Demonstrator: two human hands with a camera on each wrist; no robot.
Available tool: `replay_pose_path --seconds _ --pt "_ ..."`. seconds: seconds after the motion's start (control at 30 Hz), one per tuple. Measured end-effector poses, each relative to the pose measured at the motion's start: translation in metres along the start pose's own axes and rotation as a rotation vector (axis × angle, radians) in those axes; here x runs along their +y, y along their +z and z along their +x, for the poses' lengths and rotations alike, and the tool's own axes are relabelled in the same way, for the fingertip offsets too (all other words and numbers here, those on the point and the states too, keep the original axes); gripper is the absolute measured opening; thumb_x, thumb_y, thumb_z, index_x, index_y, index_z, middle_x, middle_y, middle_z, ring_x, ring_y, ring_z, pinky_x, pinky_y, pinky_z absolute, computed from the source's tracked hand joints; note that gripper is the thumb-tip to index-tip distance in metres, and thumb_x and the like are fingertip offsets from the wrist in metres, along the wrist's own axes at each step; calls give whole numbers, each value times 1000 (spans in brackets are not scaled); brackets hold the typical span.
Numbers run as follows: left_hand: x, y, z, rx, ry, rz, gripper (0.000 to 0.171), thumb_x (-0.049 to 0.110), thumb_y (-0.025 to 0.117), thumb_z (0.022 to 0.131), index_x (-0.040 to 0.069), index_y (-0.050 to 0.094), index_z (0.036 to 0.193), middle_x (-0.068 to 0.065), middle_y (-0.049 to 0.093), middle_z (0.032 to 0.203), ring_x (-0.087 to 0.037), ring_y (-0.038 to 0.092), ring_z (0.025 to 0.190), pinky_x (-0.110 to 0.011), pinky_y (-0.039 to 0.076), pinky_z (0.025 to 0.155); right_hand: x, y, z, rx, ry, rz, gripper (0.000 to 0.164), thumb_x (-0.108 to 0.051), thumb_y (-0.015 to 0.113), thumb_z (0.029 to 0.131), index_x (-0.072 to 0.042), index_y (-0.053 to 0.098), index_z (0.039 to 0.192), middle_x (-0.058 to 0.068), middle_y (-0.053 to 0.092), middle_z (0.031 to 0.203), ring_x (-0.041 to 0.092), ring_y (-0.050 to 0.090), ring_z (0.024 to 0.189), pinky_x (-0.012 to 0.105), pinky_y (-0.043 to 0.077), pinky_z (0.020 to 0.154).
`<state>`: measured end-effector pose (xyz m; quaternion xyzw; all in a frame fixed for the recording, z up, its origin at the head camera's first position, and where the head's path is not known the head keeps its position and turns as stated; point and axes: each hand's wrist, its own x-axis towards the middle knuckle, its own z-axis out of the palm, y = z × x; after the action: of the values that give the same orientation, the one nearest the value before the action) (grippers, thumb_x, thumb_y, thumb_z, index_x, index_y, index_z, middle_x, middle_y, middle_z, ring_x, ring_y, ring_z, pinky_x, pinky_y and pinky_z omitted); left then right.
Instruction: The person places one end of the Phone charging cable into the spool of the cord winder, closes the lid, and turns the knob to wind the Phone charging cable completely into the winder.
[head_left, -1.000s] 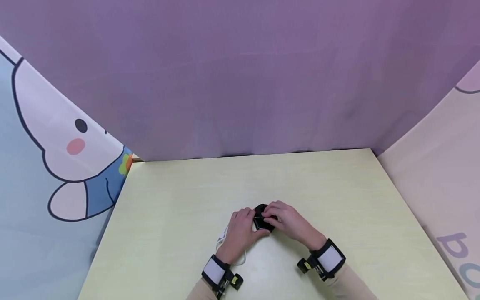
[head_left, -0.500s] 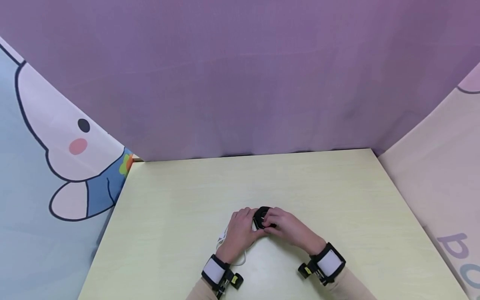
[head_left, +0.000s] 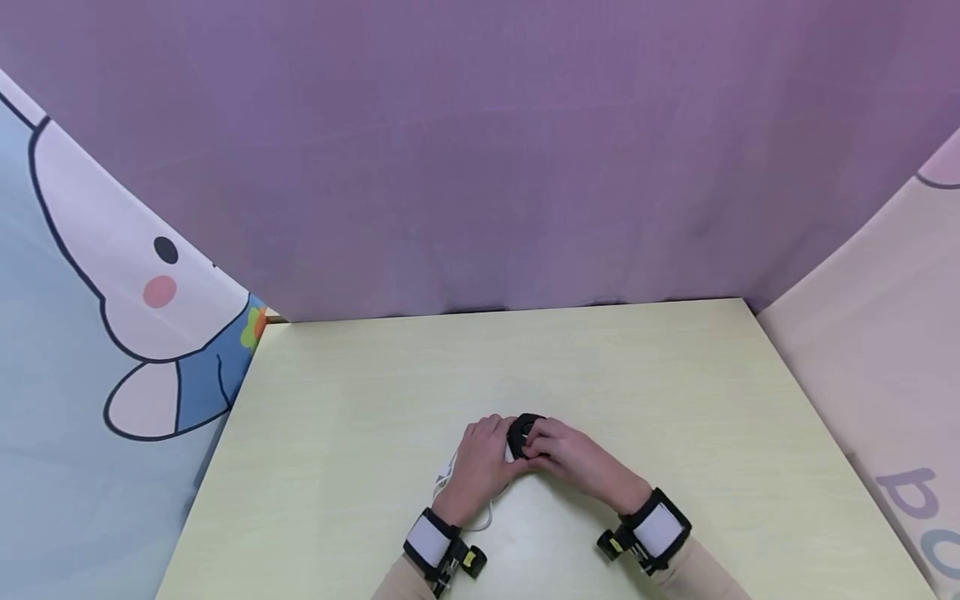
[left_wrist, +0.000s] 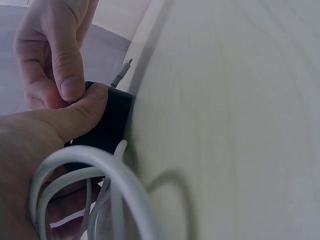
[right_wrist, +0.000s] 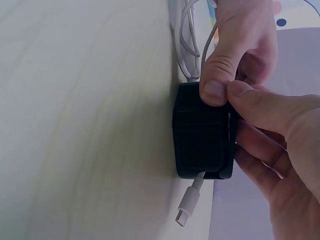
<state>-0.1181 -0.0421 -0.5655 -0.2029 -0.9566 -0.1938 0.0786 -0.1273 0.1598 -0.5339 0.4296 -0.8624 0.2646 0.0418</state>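
One faceted black plastic-looking case (right_wrist: pixel 200 135), probably light, stiff, smooth, best taken by its sides; left hand (head_left: pixel 480 458) gripping it, right hand (head_left: pixel 577 457) pinching its edge, white cable (right_wrist: pixel 188 201) protruding.

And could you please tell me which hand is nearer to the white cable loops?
The left hand: the white cable loops lie beside it, near its wrist. The right hand is farther off, at the black case.
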Motion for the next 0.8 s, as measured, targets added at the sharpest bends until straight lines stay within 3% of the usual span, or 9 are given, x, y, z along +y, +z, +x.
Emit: replay_pose_path --seconds 0.13,0.43,0.8 --pt "1 -2 0 -9 9 -11 70 53 81 83 7 64 132 -2 66 104 -19 60 100 -38 49 96 1 3 0 23 -29 -25 9 -8 80 88 -10 77 97 0 64 106 13 64 98 27 57 89" --pt "3 -2 0 7 48 69 75 51 79 86 -2 61 135 -8 67 107 -23 63 99 -38 52 94 3 4 0 57 -69 -63 10 -8 82 86 -9 77 94 1 65 105 15 64 97 31 57 89" --pt "1 -3 1 27 54 65 60 54 80 83 9 66 121 -1 63 94 -17 58 87 -34 51 84 0 5 0 56 -43 -63 11 -6 81 87 -9 77 96 2 64 108 15 64 100 29 57 90"
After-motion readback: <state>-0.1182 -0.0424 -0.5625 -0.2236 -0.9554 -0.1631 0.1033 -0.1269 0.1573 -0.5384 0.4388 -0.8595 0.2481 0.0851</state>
